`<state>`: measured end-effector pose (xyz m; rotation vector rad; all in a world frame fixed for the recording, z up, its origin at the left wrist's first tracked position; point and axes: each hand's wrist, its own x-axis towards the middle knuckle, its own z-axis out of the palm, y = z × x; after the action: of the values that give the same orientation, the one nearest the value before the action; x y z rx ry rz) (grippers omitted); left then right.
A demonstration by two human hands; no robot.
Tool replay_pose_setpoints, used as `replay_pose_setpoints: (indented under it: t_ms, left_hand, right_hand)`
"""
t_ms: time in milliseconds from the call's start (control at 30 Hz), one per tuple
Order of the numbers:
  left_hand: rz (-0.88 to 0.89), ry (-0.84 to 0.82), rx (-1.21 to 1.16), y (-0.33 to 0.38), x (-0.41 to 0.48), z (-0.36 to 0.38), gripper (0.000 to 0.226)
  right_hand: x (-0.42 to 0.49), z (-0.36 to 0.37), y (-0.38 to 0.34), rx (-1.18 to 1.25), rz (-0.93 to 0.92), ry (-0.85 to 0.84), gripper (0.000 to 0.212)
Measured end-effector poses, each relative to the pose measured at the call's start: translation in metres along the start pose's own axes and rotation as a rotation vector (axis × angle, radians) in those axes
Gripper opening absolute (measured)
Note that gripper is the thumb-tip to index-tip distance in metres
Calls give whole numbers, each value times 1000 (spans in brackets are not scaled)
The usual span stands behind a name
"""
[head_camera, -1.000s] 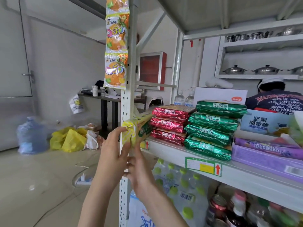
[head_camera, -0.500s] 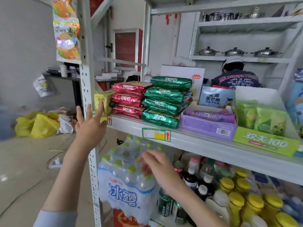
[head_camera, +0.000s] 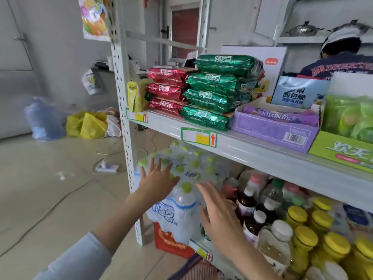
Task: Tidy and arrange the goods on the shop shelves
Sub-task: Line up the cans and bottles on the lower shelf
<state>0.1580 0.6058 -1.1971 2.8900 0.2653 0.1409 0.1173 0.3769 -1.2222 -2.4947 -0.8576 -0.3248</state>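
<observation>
A shrink-wrapped pack of water bottles (head_camera: 181, 211) with green caps stands at the left end of the lower shelf. My left hand (head_camera: 156, 181) lies flat on its top with fingers spread. My right hand (head_camera: 217, 212) is open against the pack's right side, beside dark juice bottles (head_camera: 249, 211). On the upper shelf (head_camera: 252, 150) a yellow snack pack (head_camera: 137, 96) stands at the left end, beside red packets (head_camera: 165, 89) and green packets (head_camera: 216, 91) in stacks.
A purple box (head_camera: 272, 132) and a green box (head_camera: 341, 150) sit further right on the upper shelf; yellow-capped bottles (head_camera: 321, 233) fill the lower right. The white upright post (head_camera: 123, 102) stands left of my hands. Bags and a water jug (head_camera: 43, 120) lie on the floor. A person (head_camera: 339, 57) is behind the shelf.
My left hand let go of the yellow snack pack, which now stands on the upper shelf, and dropped onto the water pack. My right hand moved down to the pack's side.
</observation>
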Motion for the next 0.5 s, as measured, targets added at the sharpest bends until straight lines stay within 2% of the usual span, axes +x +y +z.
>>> replay_pose_setpoints:
  t_ms: [67,167,333,500]
  left_hand:
    - [-8,77,10,-6,13,-3,62]
    - [-23,90,18,-14,34,2,53]
    - [58,89,84,-19,50,9,54]
    - [106,91,48,-24,52,10,55]
  right_hand:
    - [7,7,3,-32,-46,-59,65]
    - [19,23,15,-100,-128,-79,63]
    - [17,37,27,-193,-156,-99,65]
    - [12,31,23,-129,-129,-127,71]
